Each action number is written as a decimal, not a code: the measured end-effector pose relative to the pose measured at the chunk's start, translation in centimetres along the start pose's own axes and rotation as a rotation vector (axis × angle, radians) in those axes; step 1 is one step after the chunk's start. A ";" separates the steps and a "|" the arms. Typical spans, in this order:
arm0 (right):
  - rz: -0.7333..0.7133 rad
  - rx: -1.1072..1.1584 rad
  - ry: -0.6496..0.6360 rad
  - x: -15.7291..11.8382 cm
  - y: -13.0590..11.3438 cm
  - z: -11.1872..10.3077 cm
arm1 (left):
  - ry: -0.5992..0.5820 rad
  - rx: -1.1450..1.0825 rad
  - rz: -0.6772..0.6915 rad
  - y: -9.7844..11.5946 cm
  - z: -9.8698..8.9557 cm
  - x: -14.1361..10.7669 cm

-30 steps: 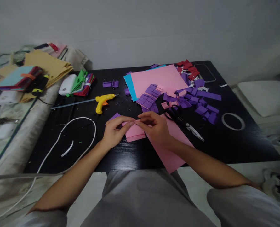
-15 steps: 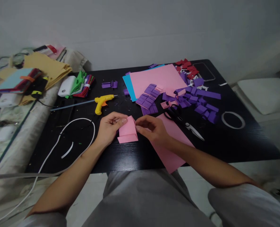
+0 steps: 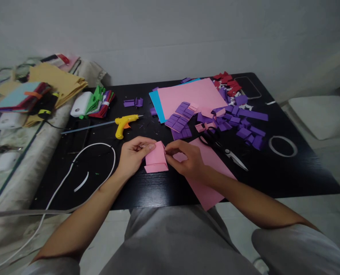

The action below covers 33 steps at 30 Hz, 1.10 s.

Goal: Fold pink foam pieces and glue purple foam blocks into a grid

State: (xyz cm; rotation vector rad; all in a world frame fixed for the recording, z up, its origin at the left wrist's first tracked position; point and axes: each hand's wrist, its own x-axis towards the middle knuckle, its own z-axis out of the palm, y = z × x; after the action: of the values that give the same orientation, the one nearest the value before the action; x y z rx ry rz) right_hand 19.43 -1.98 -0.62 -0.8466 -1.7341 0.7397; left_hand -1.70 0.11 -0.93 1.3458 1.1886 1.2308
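Note:
Between my hands, above the table's near edge, is a folded piece of pink paper (image 3: pixel 156 156) with a flap turned up along its bottom. My left hand (image 3: pixel 134 154) is closed on its left side, thumb on the front face. My right hand (image 3: pixel 185 156) pinches at the paper's right edge with thumb and forefinger; the exact grip is partly hidden. Under my right wrist lies a larger pink sheet (image 3: pixel 207 168) that reaches past the table edge. Black-handled scissors (image 3: pixel 224 149) rest on that sheet and the table, slightly open.
A yellow glue gun (image 3: pixel 124 124) with a long glue stick lies left of centre. White cable (image 3: pixel 72 168) loops at the left. Pink and blue sheets (image 3: pixel 187 95) lie at the back beside purple folded pieces (image 3: pixel 244 126) and red ones (image 3: pixel 228 82). A tape ring (image 3: pixel 283 146) sits right.
The folded pink paper and both hands have shifted very slightly to the right. My right fingers have bent a little more at the paper's edge.

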 end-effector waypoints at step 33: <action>0.506 0.345 -0.011 0.5 0.5 0.4 | -0.055 0.287 0.226 1.1 0.7 -1.0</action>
State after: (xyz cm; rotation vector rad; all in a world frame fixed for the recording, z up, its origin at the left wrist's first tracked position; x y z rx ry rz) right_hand 19.01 -1.29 -0.91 -1.0460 -1.3504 1.3368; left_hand -0.94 -1.00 0.00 1.7552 1.2333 1.2024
